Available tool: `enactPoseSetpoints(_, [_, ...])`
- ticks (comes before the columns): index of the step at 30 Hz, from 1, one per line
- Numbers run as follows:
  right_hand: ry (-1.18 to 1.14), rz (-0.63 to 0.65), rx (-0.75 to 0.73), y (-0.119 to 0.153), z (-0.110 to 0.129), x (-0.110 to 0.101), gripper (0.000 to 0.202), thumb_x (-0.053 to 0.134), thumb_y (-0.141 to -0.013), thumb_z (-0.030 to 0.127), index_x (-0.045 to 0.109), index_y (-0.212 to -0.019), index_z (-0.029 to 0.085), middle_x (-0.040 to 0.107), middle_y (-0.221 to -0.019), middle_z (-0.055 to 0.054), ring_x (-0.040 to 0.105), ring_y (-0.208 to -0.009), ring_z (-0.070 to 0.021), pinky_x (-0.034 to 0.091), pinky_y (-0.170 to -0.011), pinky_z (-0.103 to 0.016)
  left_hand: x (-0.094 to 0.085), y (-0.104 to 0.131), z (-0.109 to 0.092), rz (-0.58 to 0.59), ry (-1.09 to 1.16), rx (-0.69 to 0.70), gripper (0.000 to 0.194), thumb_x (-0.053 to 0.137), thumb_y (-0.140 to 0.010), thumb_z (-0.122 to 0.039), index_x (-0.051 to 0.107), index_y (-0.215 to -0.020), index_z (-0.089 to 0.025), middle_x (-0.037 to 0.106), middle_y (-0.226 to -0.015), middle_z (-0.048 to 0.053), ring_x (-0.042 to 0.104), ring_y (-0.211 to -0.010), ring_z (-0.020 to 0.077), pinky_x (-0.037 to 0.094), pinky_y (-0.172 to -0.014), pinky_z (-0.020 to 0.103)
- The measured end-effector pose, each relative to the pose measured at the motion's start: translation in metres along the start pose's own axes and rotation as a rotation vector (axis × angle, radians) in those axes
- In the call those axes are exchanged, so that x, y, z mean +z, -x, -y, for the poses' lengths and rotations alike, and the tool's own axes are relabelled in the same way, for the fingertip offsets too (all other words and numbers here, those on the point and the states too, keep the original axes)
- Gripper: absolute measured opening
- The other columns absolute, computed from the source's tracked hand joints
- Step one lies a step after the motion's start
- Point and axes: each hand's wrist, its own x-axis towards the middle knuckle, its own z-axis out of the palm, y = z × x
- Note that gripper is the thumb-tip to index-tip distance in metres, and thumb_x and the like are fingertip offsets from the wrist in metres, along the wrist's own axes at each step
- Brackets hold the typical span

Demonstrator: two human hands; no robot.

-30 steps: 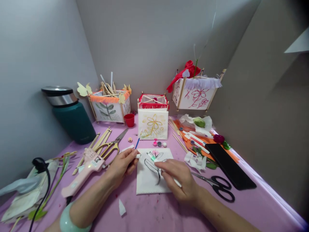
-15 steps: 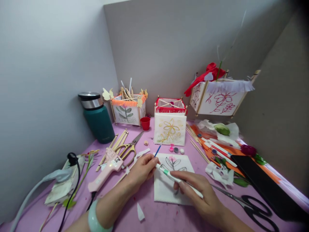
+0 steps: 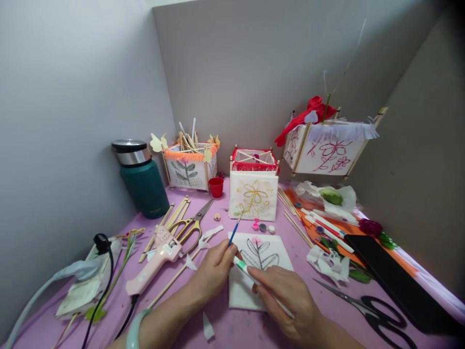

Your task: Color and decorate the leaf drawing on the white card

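A thin blue paintbrush [image 3: 234, 232] is pinched in my left hand [image 3: 217, 266], its tip pointing up toward a yellow flower drawing. My right hand [image 3: 286, 300] grips a white marker with a green band [image 3: 242, 265], whose upper end meets my left fingertips. Under both hands lies a white square panel [image 3: 242, 291] with a black leafy stem and a pink flower; my right hand covers part of it. Behind it a second white panel [image 3: 236, 189] bearing the yellow flower leans on a red-trimmed box frame [image 3: 254, 166]. Small paint pots [image 3: 262, 227] sit between the panels.
To the left are gold-handled scissors [image 3: 196, 226], a pink glue gun [image 3: 156, 264], a power strip [image 3: 80, 293] and a teal bottle [image 3: 145, 186]. At right lie black scissors [image 3: 363, 305], markers [image 3: 327, 228] and a black slab [image 3: 395, 281]. A red cup [image 3: 216, 188] stands behind.
The view has shifted slightly. My hands have drawn closer together, and the marker's upper end now sits against my left fingers. More of the leafy drawing shows.
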Motion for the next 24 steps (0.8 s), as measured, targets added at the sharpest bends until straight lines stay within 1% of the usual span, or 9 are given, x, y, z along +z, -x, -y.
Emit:
enactPoseSetpoints(7, [0.004, -0.011, -0.02, 0.002, 0.0, 0.003, 0.045, 0.05, -0.08, 0.004, 0.05, -0.123, 0.017, 0.065, -0.076, -0.007, 0.059, -0.066, -0.0166, 0.048, -0.058, -0.03, -0.001, 0.001, -0.004, 0.031, 0.033, -0.001, 0.03, 0.04, -0.088, -0.042, 0.05, -0.072, -0.018, 0.043, -0.063, -0.003, 0.037, -0.058, 0.0114, 0.028, -0.054, 0.024])
enactPoseSetpoints(12, [-0.029, -0.001, -0.03, 0.003, 0.0, -0.003, 0.041, 0.049, -0.079, 0.002, 0.054, -0.117, 0.014, 0.064, -0.073, -0.006, 0.058, -0.065, -0.0157, 0.046, -0.058, -0.029, 0.002, 0.001, -0.008, 0.136, 0.159, -0.05, 0.032, 0.041, -0.086, -0.047, 0.051, -0.077, -0.018, 0.035, -0.055, -0.007, 0.031, -0.05, 0.0091, 0.024, -0.051, 0.024])
enactPoseSetpoints(15, [-0.057, -0.012, -0.013, 0.001, 0.003, -0.01, 0.039, 0.05, -0.078, 0.001, 0.056, -0.114, 0.015, 0.064, -0.072, -0.006, 0.058, -0.065, -0.0151, 0.046, -0.059, -0.028, 0.001, 0.002, -0.013, 0.167, 0.129, -0.061, 0.033, 0.041, -0.086, -0.046, 0.055, -0.082, -0.016, 0.039, -0.055, -0.006, 0.033, -0.05, 0.0094, 0.025, -0.051, 0.024])
enactPoseSetpoints(17, [-0.064, -0.009, -0.017, -0.001, 0.004, -0.014, 0.037, 0.05, -0.077, 0.001, 0.057, -0.112, 0.015, 0.064, -0.072, -0.005, 0.057, -0.064, -0.0149, 0.045, -0.059, -0.028, -0.001, 0.002, -0.016, 0.163, 0.082, -0.062, 0.033, 0.042, -0.086, -0.045, 0.057, -0.085, -0.016, 0.044, -0.057, -0.004, 0.036, -0.052, 0.0099, 0.025, -0.051, 0.024])
enactPoseSetpoints(20, [-0.039, 0.029, -0.062, -0.002, 0.005, -0.017, 0.037, 0.049, -0.077, 0.001, 0.057, -0.111, 0.014, 0.064, -0.076, -0.007, 0.057, -0.066, -0.0152, 0.044, -0.059, -0.029, -0.003, 0.002, -0.018, 0.153, 0.068, -0.092, 0.033, 0.043, -0.085, -0.045, 0.057, -0.084, -0.016, 0.046, -0.057, -0.003, 0.035, -0.05, 0.0092, 0.023, -0.048, 0.024])
enactPoseSetpoints(24, [0.046, 0.138, -0.105, 0.0, 0.001, -0.017, 0.039, 0.051, -0.076, 0.003, 0.057, -0.113, 0.014, 0.062, -0.083, -0.009, 0.056, -0.071, -0.0168, 0.044, -0.061, -0.03, -0.005, -0.001, -0.013, 0.162, 0.179, -0.135, 0.033, 0.043, -0.085, -0.047, 0.053, -0.079, -0.016, 0.035, -0.048, -0.008, 0.027, -0.043, 0.0072, 0.018, -0.045, 0.022])
